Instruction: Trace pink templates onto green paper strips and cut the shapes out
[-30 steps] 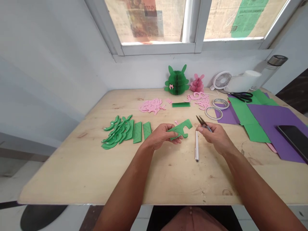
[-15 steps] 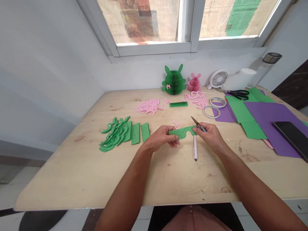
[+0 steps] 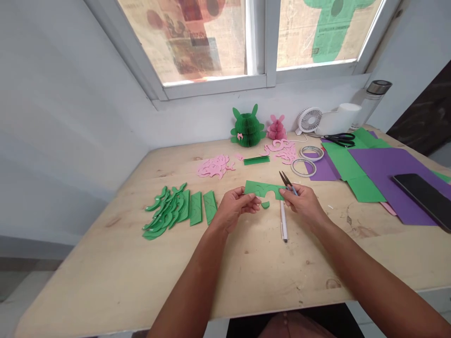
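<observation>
My right hand pinches the right end of a green paper strip and also holds small scissors, blades pointing up and away. The strip has pencilled curves and a rounded notch in its lower edge. Close by its left end is my left hand, thumb and fingers slightly apart; contact with the strip is hard to judge. A small half-round green paper scrap shows just off those fingertips, in the air or on the table, I cannot tell. Below the strip lies a white pen.
Left of my hands are marked green strips and piled green cutouts. Pink scraps, honeycomb paper figures, tape rolls and a fan sit farther back. At right lie black-handled scissors, purple paper and a phone.
The strip has risen relative to my left hand, and its left end shows more fully. The green scrap has come into sight by the left fingertips. The view has tilted.
</observation>
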Tool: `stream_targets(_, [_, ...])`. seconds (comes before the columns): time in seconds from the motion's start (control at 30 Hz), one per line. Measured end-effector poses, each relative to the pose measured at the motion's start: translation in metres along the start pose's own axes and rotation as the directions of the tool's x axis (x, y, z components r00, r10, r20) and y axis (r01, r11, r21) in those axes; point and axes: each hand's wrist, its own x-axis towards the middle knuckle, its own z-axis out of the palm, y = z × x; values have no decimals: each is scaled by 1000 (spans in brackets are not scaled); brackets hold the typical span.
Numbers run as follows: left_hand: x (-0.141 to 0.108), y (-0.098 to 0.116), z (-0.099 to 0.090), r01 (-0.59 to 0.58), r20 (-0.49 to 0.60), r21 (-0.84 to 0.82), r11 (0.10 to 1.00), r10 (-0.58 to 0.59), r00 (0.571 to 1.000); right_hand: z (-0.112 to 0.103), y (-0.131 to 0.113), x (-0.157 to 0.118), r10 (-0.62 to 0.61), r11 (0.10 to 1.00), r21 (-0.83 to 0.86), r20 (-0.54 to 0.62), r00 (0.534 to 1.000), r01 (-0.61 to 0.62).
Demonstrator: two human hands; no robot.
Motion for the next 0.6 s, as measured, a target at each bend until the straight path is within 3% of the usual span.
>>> stream_targets(0.17, [1, 0, 0, -14, -44, 3, 1000, 14, 999, 1, -3, -3, -40, 999, -9, -45, 998, 40])
stream_targets(0.3, [0, 1, 0, -31, -89, 3, 1000, 31, 996, 0, -9, -9, -108, 989, 89, -68, 992, 114])
stream_targets(0.43, [1, 1, 1, -39, -104, -9, 999, 38, 994, 5, -9, -13, -73, 994, 83, 115, 991, 64])
stream_targets(0.6, [0, 1, 2, -53, -111, -35, 998, 49, 993, 16, 3, -16, 27, 999, 25, 322, 946, -37])
